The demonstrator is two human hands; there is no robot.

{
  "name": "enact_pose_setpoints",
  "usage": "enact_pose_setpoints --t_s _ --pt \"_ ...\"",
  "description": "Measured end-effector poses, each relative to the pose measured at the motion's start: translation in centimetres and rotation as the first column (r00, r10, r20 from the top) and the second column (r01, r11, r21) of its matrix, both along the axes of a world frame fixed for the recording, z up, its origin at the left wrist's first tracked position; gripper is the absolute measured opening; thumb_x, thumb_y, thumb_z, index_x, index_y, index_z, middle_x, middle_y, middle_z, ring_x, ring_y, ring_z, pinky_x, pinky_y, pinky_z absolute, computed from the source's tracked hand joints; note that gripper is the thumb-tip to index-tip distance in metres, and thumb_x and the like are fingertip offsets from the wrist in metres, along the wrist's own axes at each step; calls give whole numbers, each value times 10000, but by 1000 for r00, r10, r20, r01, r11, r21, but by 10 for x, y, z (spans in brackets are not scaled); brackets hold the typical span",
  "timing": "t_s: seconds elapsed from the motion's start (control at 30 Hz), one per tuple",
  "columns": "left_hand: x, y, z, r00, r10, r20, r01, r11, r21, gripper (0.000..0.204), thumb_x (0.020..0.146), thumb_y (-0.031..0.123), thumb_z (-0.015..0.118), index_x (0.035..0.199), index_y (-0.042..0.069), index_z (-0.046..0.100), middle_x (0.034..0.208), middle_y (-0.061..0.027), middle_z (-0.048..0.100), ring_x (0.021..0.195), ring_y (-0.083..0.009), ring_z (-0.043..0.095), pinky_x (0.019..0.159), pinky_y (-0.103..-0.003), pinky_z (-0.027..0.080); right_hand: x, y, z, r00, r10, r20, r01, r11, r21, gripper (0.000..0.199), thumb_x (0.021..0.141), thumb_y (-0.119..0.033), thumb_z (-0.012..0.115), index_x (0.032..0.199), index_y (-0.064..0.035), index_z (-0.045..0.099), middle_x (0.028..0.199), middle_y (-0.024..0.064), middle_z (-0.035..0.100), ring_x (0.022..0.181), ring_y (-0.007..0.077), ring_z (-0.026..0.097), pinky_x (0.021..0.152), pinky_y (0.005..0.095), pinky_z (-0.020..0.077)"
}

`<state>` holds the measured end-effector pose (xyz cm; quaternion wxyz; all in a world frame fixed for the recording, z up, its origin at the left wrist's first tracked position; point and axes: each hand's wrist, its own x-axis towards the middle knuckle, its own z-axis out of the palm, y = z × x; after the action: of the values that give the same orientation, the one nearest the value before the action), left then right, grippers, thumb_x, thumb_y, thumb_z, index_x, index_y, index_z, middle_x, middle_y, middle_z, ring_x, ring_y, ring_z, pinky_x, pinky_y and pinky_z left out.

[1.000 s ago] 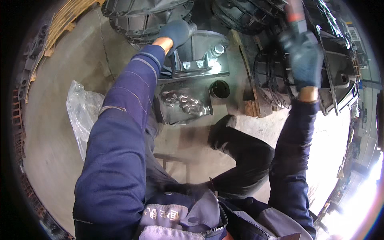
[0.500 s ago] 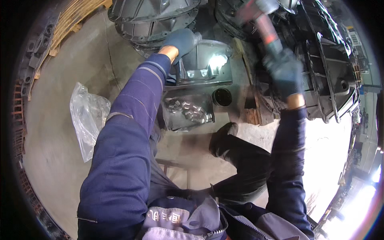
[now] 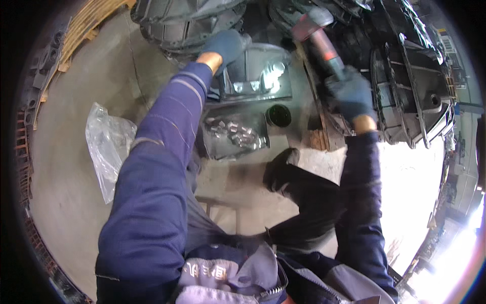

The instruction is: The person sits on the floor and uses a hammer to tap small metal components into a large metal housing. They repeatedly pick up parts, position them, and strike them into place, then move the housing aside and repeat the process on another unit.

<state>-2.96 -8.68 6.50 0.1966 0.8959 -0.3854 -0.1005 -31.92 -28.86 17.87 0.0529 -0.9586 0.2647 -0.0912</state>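
Note:
My right hand (image 3: 351, 93), in a dark glove, is wrapped round the grip of a hammer (image 3: 319, 35). The hammer has a red and black handle, and its head is raised at the upper right. My left hand (image 3: 226, 46), gloved too, is closed at the edge of a dark metal casting (image 3: 266, 66) with a bright patch of light on it. A small greyish end shows by its fingertips, too little to name. Right behind that hand stand large round ribbed housings (image 3: 187, 28). Nearer me, a dark tray (image 3: 210, 144) holds several small shiny metal pieces (image 3: 235, 133).
A dark round can (image 3: 278, 116) stands beside the tray. On the floor at left lies a clear plastic bag (image 3: 106, 147). More ribbed black housings (image 3: 400, 86) crowd the right, by a wooden pallet (image 3: 319, 139). My shoe (image 3: 283, 167) is close to the tray.
The hammer has swung a little left and down, and my right hand with it. My left hand stays at the casting; the whole view has shifted slightly.

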Motion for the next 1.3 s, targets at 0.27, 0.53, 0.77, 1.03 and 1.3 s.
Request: enact_pose_setpoints --t_s 0.27,0.53,0.77,1.03,1.3 --pt "-1 -2 3 998 16 -60 -12 998 60 592 1007 508 460 1108 4 753 1157 -274 709 1104 -446 679 982 -502 511 -2 37 -37 701 -60 710 -63 987 145 193 957 -230 638 980 -49 702 811 184 687 781 346 687 702 474 563" --pt "-2 -2 9 995 27 -98 -21 998 65 563 1003 513 495 1117 31 764 1162 -256 716 1102 -437 687 981 -501 511 -21 -15 -49 999 15 34 -12 995 -96 335 911 -354 700 980 -28 665 806 233 688 787 451 694 706 517 560" --pt "-5 -2 9 995 34 -91 -29 998 61 560 998 501 493 1118 24 762 1166 -266 710 1107 -434 682 978 -491 512 3 39 41 678 -5 735 54 998 -43 115 947 -91 711 878 1 717 703 12 663 529 137 582 467 329 452" --pt "-11 -4 3 999 14 -38 -13 1000 15 590 1013 528 475 1126 23 760 1195 -264 703 1130 -448 669 1008 -498 499 -38 10 -91 956 65 -287 -109 984 -141 298 917 -309 641 1037 -37 659 953 303 712 913 451 716 778 545 565" --pt "-4 -7 2 996 40 -82 -37 998 42 571 993 509 497 1104 14 759 1155 -278 706 1111 -440 677 976 -496 510 6 27 53 759 -124 639 14 985 175 256 922 -200 763 1004 22 665 777 122 727 671 208 677 644 360 538"
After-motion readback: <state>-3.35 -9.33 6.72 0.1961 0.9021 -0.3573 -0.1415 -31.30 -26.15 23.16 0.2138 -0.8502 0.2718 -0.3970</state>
